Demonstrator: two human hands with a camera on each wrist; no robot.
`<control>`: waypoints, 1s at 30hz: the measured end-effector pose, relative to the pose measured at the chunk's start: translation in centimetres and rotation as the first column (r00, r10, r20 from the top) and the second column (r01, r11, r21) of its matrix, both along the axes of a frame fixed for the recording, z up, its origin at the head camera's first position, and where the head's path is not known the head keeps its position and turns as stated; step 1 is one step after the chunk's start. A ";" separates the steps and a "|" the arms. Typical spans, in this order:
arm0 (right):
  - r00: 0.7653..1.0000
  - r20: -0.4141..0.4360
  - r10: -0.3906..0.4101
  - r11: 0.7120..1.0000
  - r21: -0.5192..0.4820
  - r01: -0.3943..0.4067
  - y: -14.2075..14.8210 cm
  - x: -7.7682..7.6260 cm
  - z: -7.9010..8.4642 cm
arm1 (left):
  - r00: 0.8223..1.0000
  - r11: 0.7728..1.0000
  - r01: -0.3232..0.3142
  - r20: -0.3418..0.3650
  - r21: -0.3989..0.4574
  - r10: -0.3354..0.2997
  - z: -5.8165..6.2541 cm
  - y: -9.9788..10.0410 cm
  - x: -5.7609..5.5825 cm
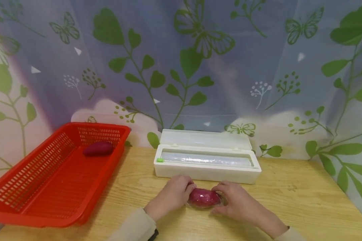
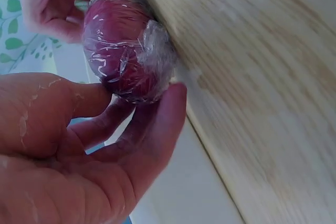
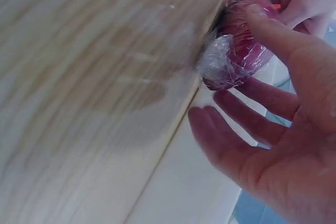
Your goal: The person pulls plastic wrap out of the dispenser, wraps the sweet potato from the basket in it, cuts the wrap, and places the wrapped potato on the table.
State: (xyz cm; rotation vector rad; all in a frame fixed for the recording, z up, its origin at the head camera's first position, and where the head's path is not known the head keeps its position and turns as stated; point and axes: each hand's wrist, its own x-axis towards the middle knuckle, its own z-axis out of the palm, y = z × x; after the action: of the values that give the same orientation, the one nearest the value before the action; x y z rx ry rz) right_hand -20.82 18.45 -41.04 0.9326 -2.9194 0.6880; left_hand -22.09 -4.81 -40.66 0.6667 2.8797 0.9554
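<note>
A purple-red sweet potato [image 1: 203, 197] in crinkled clear plastic wrap lies on the wooden table between the two hands. At its left end, the left hand [image 1: 173, 194] holds it with the thumb and curled fingertips. My right hand [image 1: 238, 202] has its thumb and index finger on the other end, while its remaining fingers are spread off it in the right wrist view. Bunched plastic wrap [image 2: 157, 48] shows on the side of the sweet potato nearest the table. Just behind the hands stands a white wrap dispenser [image 1: 208, 172], its lid [image 1: 205, 139] raised, with a film roll [image 1: 206, 160] inside.
To the left is a red plastic basket [image 1: 101, 187] holding an unwrapped purple sweet potato [image 1: 98, 148] at its far end. A small green piece [image 1: 160, 160] sits on the dispenser's left rim. A leaf-patterned curtain [image 1: 244, 83] closes off the table's back.
</note>
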 end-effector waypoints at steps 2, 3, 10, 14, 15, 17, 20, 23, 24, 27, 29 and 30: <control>0.998 -0.063 0.002 0.999 0.032 0.000 -0.2 0.3 0.1 | 0.999 1.000 0.009 -0.049 -0.030 -0.010 0.0 0.0 0.2; 0.996 -0.088 0.006 0.999 0.038 -0.003 -0.3 0.5 0.1 | 0.998 0.999 0.008 -0.064 -0.039 -0.010 0.0 0.0 0.3; 0.979 -0.176 0.098 0.995 0.022 -0.096 -1.1 0.8 -0.3 | 0.993 0.998 -0.045 -0.111 -0.035 0.041 1.3 -0.7 1.0; 0.962 -0.252 0.101 0.995 0.040 -0.094 -1.2 0.8 -0.6 | 0.975 0.995 -0.100 -0.202 -0.004 0.097 2.2 -1.7 1.3; 0.960 -0.261 0.098 0.995 0.041 -0.091 -1.2 0.7 -0.7 | 0.968 0.993 -0.118 -0.221 0.004 0.116 2.4 -2.0 1.4; 0.964 -0.251 0.085 0.996 0.035 -0.078 -1.3 0.6 -0.7 | 0.953 0.988 -0.152 -0.262 0.017 0.151 2.7 -2.6 1.7; 0.982 -0.187 0.036 0.999 -0.004 -0.038 -1.0 0.6 -0.7 | 0.925 0.984 -0.176 -0.338 0.027 0.175 2.9 -3.3 2.1; 0.987 -0.162 -0.012 0.998 -0.065 0.001 -0.1 0.8 -0.6 | 0.888 0.983 -0.179 -0.424 0.030 0.175 2.7 -3.9 2.1; 0.986 -0.164 -0.025 0.996 -0.087 0.011 0.4 1.0 -0.5 | 0.876 0.983 -0.178 -0.450 0.031 0.173 2.5 -4.1 2.0; 0.980 -0.193 -0.050 0.992 -0.127 0.026 2.0 1.5 -0.3 | 0.840 0.984 -0.176 -0.518 0.024 0.162 1.9 -4.7 1.7; 0.972 -0.222 -0.071 0.989 -0.142 0.040 3.3 1.9 -0.2 | 0.824 0.985 -0.172 -0.548 0.004 0.146 1.5 -5.0 1.3; 0.967 -0.241 -0.082 0.988 -0.149 0.046 4.0 2.1 -0.2 | 0.818 0.985 -0.173 -0.559 -0.013 0.136 1.2 -5.1 1.2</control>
State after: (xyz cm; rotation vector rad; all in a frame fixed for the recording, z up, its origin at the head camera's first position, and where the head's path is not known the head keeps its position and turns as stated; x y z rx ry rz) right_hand -18.73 22.41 -41.23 0.8383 -2.6329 0.7093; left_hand -20.91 -9.89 -39.43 0.8357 3.5084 0.7772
